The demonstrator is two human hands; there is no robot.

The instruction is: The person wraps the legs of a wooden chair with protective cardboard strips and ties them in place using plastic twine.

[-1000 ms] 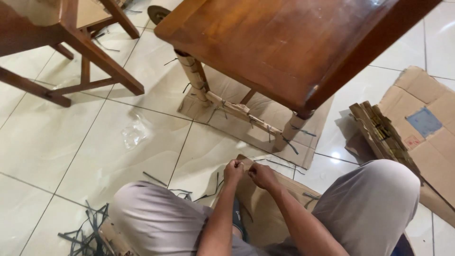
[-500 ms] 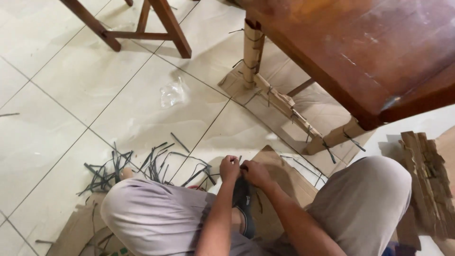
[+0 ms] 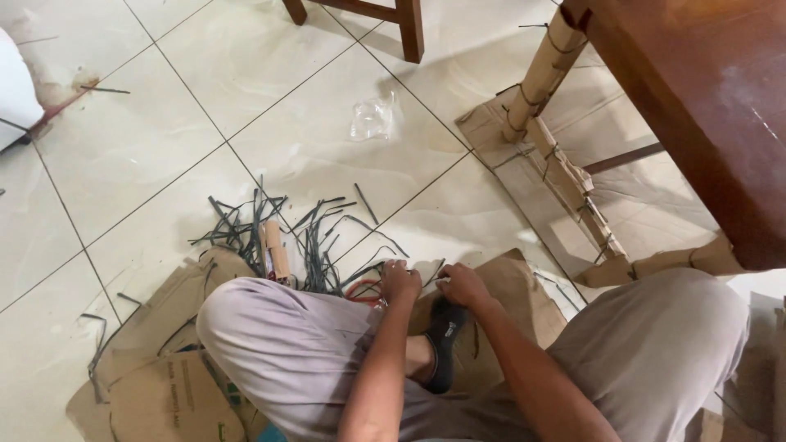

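Note:
I sit on the tiled floor with my knees up and both hands close together in front of me. My left hand (image 3: 399, 281) and my right hand (image 3: 463, 284) each pinch an end of a thin strap (image 3: 440, 279) that runs between them. Below the hands lies a brown cardboard sheet (image 3: 524, 286), and my foot in a black sock (image 3: 446, 344) rests on it. A heap of dark strap offcuts (image 3: 262, 229) lies just left of my left hand.
A dark wooden table (image 3: 696, 90) stands at the right, its leg (image 3: 542, 69) and lower rail wrapped in cardboard and tied with straps. A clear plastic wrapper (image 3: 372, 119) lies on the tiles. More cardboard (image 3: 155, 368) sits at lower left, a chair leg (image 3: 409, 29) at the top.
The view has swung left and down, so the table has slid to the right edge and the strap heap has come into sight. My hands stay together on the strap.

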